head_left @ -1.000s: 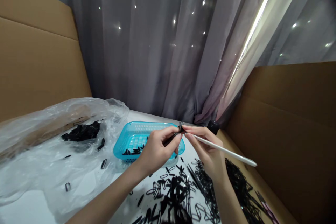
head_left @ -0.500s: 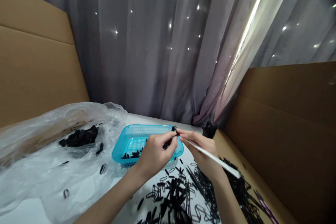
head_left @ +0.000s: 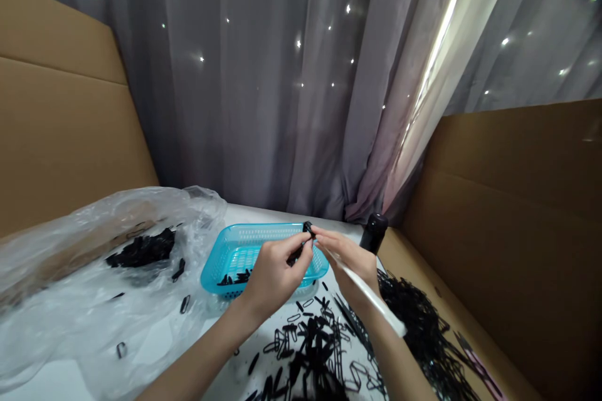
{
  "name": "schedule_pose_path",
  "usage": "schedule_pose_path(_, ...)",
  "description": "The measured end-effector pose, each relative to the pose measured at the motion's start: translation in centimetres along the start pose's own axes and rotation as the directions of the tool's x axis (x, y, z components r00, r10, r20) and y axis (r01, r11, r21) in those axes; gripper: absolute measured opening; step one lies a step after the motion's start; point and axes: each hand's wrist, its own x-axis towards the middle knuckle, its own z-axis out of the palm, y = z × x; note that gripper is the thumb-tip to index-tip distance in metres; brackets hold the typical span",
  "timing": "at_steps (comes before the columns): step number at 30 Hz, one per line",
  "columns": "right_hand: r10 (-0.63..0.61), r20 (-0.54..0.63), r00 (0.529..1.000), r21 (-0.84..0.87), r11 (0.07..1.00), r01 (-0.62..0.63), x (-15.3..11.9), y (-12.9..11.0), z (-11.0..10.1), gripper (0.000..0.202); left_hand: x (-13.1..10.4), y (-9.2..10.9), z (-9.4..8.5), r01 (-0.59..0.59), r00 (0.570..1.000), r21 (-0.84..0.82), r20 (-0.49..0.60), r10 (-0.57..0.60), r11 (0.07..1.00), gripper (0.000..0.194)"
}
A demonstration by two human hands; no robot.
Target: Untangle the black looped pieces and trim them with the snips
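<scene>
My left hand [head_left: 275,272] is closed in a pinch on a small black piece [head_left: 308,228], over the right part of a turquoise plastic basket [head_left: 212,266]. My right hand [head_left: 352,257] meets it at the fingertips and grips a slim white stick-like tool [head_left: 374,297], which slants down toward my right wrist. The tool's tip is hidden between the fingers. Inside the basket lie several small black pieces [head_left: 243,276]. Below my hands, black oblong pieces and thin black loops [head_left: 315,344] are strewn over the white table.
Clear plastic sheeting [head_left: 56,326] covers the left side, with a black heap [head_left: 143,247] on it. A black bottle-like object [head_left: 374,232] stands behind my right hand. To the right lie tangled black loops [head_left: 423,326], tweezers [head_left: 350,319] and a pink-handled tool [head_left: 486,379]. Cardboard walls [head_left: 508,213] flank the table.
The white tool has swung to a steeper slant, its rear end moving left and down. My right hand has turned slightly, and the black piece stands more upright at the fingertips.
</scene>
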Motion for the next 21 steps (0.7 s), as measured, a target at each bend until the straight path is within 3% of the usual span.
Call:
schedule_pose_path(8,0.117,-0.209,0.971,0.025,0.993,-0.115,0.1,-1.1,1.4,0.014,0.2,0.4,-0.3,0.076,0.997,-0.064,0.032,-0.074,0.995,0.027)
schedule_pose_path(15,0.248,-0.377,0.892,0.066,0.968,-0.241,0.6,-0.6,0.1,0.014,0.5,0.6,-0.8,0.126,0.991,-0.158,0.074,-0.116,0.979,0.026)
schedule_pose_path(18,0.276,-0.384,0.881,0.094,0.961,-0.260,1.0,-0.7,-1.3,0.018,0.6,0.5,-0.9,0.173,0.983,-0.241,0.111,-0.150,0.955,0.024)
schedule_pose_path(21,0.298,-0.280,0.913,0.091,0.955,-0.283,1.3,-1.2,-3.0,0.019,0.8,0.2,-0.9,0.227,0.971,-0.325,0.142,-0.190,0.918,0.025)
